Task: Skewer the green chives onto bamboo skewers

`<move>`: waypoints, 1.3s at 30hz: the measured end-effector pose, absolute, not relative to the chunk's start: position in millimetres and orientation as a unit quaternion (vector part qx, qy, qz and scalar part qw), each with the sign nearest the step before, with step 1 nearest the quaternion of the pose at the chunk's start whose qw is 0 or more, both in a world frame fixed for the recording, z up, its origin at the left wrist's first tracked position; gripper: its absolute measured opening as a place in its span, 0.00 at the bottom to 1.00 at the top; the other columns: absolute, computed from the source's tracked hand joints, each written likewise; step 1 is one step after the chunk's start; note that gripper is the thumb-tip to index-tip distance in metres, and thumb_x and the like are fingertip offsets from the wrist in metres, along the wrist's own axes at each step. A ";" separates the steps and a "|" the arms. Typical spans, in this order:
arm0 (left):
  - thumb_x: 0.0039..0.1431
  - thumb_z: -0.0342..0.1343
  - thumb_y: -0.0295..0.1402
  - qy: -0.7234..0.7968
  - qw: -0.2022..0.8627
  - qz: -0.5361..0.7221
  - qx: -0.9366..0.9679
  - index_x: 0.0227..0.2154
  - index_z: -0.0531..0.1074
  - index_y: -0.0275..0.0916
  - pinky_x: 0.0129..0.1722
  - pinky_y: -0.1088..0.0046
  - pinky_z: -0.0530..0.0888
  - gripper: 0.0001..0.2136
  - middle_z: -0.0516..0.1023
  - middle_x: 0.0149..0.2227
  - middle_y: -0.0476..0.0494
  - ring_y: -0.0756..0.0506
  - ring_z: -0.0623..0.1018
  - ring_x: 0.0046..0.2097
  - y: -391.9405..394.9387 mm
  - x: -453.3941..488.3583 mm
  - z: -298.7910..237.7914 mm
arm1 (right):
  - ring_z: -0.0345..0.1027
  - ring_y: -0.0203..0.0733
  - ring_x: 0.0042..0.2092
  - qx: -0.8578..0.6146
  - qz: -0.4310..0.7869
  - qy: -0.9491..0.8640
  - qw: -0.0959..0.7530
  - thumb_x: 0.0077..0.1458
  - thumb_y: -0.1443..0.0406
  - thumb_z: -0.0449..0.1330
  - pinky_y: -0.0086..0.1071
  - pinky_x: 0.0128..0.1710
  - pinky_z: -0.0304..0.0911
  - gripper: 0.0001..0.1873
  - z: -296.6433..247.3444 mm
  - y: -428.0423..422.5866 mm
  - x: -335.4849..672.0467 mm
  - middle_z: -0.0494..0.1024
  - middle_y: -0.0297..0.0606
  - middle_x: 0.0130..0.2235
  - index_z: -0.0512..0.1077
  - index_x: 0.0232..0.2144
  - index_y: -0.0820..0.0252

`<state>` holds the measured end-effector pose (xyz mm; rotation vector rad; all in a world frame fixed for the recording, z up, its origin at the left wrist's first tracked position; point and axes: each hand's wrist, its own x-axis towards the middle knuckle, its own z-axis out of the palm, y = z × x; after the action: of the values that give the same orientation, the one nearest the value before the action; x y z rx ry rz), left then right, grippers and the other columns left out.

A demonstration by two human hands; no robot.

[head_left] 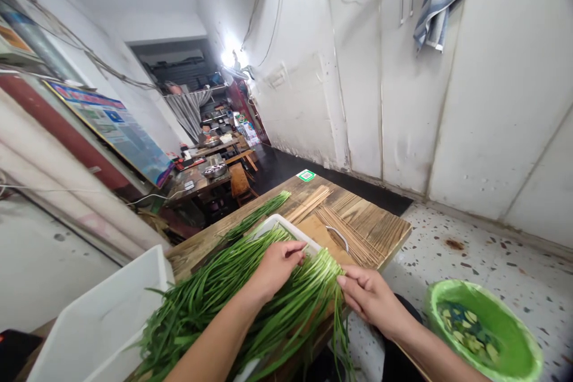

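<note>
Card (pixel 306 175), green and white, on table (pixel 380 218), far edge: square code, wording too small to read. Poster (pixel 111 128), blue, at left: heading and smaller print, too blurred to read.

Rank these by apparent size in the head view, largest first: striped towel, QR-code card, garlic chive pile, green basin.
1. Garlic chive pile
2. Green basin
3. Striped towel
4. QR-code card
</note>
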<state>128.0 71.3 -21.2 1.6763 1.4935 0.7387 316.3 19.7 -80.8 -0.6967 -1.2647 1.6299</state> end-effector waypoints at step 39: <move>0.44 0.57 0.34 0.602 0.372 0.372 0.601 0.35 0.76 0.34 0.30 0.74 0.72 0.14 0.79 0.26 0.46 0.49 0.75 0.27 63.9 134.9 -24.8 | 0.36 0.23 0.12 -0.304 0.693 -0.484 0.440 0.52 0.56 0.56 0.19 0.10 0.34 0.14 -78.4 28.5 315.1 0.53 0.19 0.12 0.68 0.30 0.63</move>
<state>134.9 63.9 -24.8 1.5400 1.5435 0.9532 315.1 28.5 -78.4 -0.7559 -1.2030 1.7206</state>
